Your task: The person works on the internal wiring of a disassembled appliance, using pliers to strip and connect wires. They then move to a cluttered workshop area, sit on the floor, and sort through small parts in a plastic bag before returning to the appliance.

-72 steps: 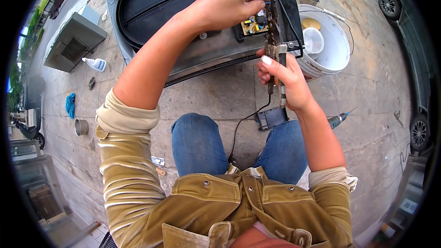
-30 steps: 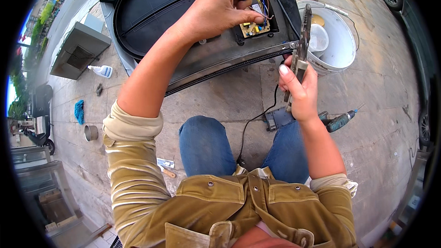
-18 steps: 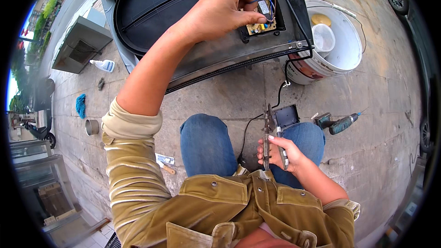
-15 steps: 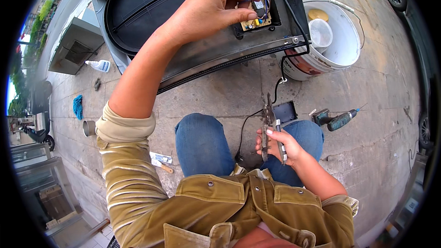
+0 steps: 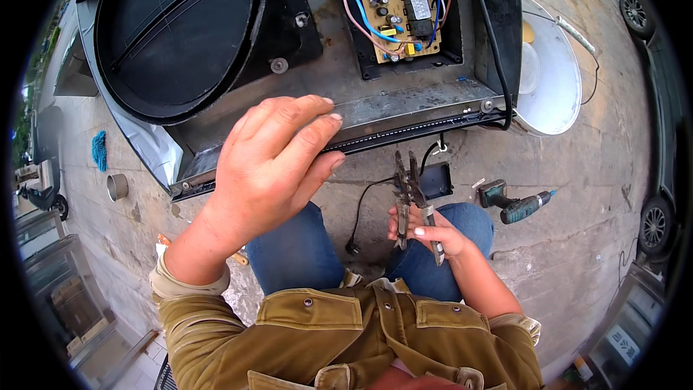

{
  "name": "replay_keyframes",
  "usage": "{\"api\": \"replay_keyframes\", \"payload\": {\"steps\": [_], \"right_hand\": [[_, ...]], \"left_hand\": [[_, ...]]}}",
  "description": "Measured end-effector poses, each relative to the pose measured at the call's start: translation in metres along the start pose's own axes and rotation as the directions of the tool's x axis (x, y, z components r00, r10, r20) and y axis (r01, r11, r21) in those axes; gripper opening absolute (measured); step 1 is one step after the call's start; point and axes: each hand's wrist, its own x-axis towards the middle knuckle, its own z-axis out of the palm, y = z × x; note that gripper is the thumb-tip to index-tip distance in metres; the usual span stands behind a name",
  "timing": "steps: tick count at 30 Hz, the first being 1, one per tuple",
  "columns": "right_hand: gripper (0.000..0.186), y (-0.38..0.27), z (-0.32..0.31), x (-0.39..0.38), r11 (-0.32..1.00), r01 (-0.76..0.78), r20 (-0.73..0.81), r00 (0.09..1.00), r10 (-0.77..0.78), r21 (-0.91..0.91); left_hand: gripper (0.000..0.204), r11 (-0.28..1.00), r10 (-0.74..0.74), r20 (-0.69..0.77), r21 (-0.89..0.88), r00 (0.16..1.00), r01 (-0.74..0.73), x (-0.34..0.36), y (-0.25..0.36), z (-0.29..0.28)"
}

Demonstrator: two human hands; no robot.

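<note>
My left hand [image 5: 268, 162] is open, fingers slightly curled and apart, over the front rim of the dark metal housing [image 5: 382, 112]; I cannot tell whether it touches it. The housing holds a round black plastic ring [image 5: 177, 36] at left and, at right, a circuit board [image 5: 386, 14] with coloured wires in a black box. My right hand [image 5: 437, 237] holds worn metal pliers [image 5: 409, 195] by the handles above my right knee, the jaws apart. Below the housing lies a small dark plastic cover [image 5: 436, 180], with a black cable [image 5: 361, 209] and plug beside it.
A white bucket [image 5: 556, 97] stands right of the housing. A cordless drill [image 5: 516, 206] lies on the paving to the right. At left lie a blue cloth [image 5: 99, 150] and a metal cup [image 5: 117, 186]. A vehicle with wheels [image 5: 655, 224] is at the far right.
My left hand has left the wires and moved down to the housing's front edge. My right hand has lowered the pliers toward my knee. The housing fills more of the view.
</note>
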Motion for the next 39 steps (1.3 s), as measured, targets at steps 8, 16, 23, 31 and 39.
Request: {"api": "replay_keyframes", "payload": {"steps": [8,16,23,31,39], "right_hand": [[0.067,-0.003,-0.045,0.030,0.987,-0.110,0.122,0.985,0.125,-0.117],[0.061,-0.026,-0.065,0.050,0.949,-0.127,0.220,0.956,0.195,-0.288],[0.062,-0.014,-0.072,0.017,0.964,-0.196,0.259,0.936,0.239,-0.180],[0.055,-0.011,-0.086,0.010,0.985,-0.141,0.261,0.952,0.161,-0.095],[0.049,-0.027,-0.100,0.022,0.990,-0.111,0.324,0.936,0.135,-0.092]], "left_hand": [[0.038,0.995,-0.101,0.136,-0.007,0.986,0.103,0.009,0.001,0.006],[0.038,0.989,-0.143,0.198,-0.002,0.970,0.146,0.014,0.002,0.004],[0.058,0.967,-0.138,0.341,-0.156,0.930,0.200,0.070,0.064,0.025],[0.090,0.848,-0.305,0.620,-0.168,0.723,0.503,0.139,0.059,0.083],[0.091,0.843,-0.442,0.733,0.143,0.517,0.518,0.159,0.068,0.088]]}}
